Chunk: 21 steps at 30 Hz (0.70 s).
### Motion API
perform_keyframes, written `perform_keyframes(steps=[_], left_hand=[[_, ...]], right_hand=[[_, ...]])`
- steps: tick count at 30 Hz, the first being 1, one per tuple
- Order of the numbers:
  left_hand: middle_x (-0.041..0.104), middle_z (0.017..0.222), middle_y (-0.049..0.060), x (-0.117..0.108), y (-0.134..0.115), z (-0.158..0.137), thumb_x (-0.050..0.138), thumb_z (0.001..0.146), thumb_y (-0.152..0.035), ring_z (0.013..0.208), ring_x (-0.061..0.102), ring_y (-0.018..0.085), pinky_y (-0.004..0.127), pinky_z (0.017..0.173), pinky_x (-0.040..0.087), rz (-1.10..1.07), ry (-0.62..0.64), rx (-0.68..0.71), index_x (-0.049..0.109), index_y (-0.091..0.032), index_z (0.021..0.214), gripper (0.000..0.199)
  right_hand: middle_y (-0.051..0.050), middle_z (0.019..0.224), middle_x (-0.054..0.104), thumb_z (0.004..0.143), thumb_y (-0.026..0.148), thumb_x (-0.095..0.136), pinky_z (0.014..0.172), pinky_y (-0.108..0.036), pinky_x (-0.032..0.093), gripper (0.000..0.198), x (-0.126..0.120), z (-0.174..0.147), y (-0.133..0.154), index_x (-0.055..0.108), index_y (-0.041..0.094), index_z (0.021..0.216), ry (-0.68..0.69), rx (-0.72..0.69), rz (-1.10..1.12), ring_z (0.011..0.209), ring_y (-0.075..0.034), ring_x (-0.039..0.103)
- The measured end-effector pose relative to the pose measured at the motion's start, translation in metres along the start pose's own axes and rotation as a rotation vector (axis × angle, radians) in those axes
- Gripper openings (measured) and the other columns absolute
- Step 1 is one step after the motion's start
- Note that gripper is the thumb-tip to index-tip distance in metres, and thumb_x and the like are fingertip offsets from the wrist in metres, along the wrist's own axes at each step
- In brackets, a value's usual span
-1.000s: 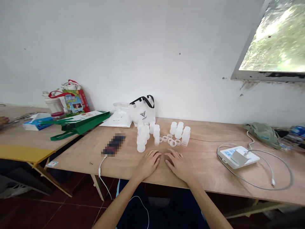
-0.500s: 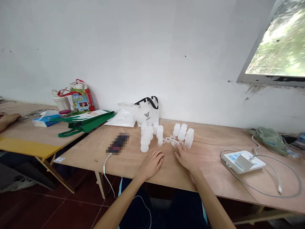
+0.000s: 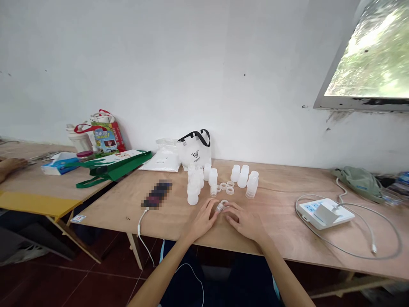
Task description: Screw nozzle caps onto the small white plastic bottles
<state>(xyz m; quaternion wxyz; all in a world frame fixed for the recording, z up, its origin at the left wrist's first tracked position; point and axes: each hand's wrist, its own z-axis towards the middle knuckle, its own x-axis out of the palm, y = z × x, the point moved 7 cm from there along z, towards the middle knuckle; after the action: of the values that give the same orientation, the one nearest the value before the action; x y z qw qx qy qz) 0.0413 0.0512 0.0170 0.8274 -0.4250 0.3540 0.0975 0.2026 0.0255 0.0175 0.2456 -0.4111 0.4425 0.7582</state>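
In front of me, between my fingertips, is a clear plastic ring (image 3: pixel 220 207), tilted up off the table. My left hand (image 3: pixel 202 221) has its fingertips against the ring's left side. From the other side my right hand (image 3: pixel 244 221) grips it with curved fingers, its thumb lower down. More clear plastic rings (image 3: pixel 229 191) lie flat just beyond. Behind my left hand stands a group of translucent white bottles (image 3: pixel 193 196). A few more similar bottles (image 3: pixel 252 184) stand to the right of the loose rings.
A blurred-out dark device (image 3: pixel 157 195) with a white cable lies left. A white bag (image 3: pixel 194 154) and a plastic packet (image 3: pixel 162 160) sit by the wall. On the right are a white power strip (image 3: pixel 322 219), looped cable and green cloth (image 3: pixel 358 185). Another person's hand (image 3: pixel 12 165) rests far left.
My right hand has drawn back and left from the loose rings, bringing one ring to my left hand. The left hand has shifted only slightly. The view has moved a little.
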Motion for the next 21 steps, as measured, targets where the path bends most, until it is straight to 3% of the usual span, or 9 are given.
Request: perform_keyframes(steps=[7, 10, 14, 18, 21], left_hand=[[0.056, 0.142, 0.005, 0.003, -0.006, -0.002, 0.053, 0.1, -0.034, 0.13, 0.054, 0.025, 0.041, 0.112, 0.043, 0.066, 0.079, 0.062, 0.05, -0.033, 0.144, 0.044], [0.043, 0.157, 0.003, 0.005, -0.013, -0.005, 0.058, 0.097, -0.038, 0.142, 0.042, 0.028, 0.045, 0.118, 0.037, 0.129, 0.163, 0.124, 0.04, -0.038, 0.154, 0.059], [0.029, 0.167, -0.001, 0.009, -0.012, -0.007, 0.056, 0.099, -0.046, 0.151, 0.031, 0.031, 0.053, 0.121, 0.03, 0.2, 0.267, 0.108, 0.038, -0.042, 0.154, 0.058], [0.031, 0.167, -0.002, 0.012, -0.011, -0.007, 0.052, 0.099, -0.055, 0.151, 0.032, 0.03, 0.051, 0.121, 0.028, 0.217, 0.285, 0.115, 0.032, -0.043, 0.157, 0.063], [0.042, 0.161, 0.002, 0.008, -0.012, -0.008, 0.052, 0.099, -0.057, 0.143, 0.042, 0.028, 0.047, 0.117, 0.034, 0.193, 0.245, 0.09, 0.02, -0.038, 0.161, 0.073]], right_hand=[[-0.003, 0.129, 0.066, 0.087, 0.011, 0.044, 0.073, -0.031, 0.051, 0.038, -0.017, 0.001, -0.007, 0.068, 0.029, 0.111, -0.213, -0.014, 0.227, 0.092, -0.018, 0.067], [-0.003, 0.123, 0.069, 0.087, 0.013, 0.044, 0.071, -0.03, 0.05, 0.035, -0.023, 0.001, -0.011, 0.068, 0.028, 0.108, -0.272, 0.009, 0.286, 0.095, -0.019, 0.066], [-0.005, 0.12, 0.07, 0.09, 0.019, 0.044, 0.069, -0.03, 0.05, 0.031, -0.032, -0.001, -0.008, 0.068, 0.027, 0.108, -0.298, 0.02, 0.34, 0.092, -0.019, 0.066], [-0.006, 0.109, 0.073, 0.093, 0.032, 0.048, 0.063, -0.03, 0.05, 0.027, -0.048, -0.005, -0.012, 0.071, 0.025, 0.105, -0.368, 0.099, 0.33, 0.075, -0.018, 0.063], [-0.008, 0.104, 0.073, 0.093, 0.039, 0.049, 0.066, -0.032, 0.051, 0.03, -0.068, -0.011, -0.023, 0.072, 0.024, 0.103, -0.535, 0.203, 0.288, 0.08, -0.021, 0.064]])
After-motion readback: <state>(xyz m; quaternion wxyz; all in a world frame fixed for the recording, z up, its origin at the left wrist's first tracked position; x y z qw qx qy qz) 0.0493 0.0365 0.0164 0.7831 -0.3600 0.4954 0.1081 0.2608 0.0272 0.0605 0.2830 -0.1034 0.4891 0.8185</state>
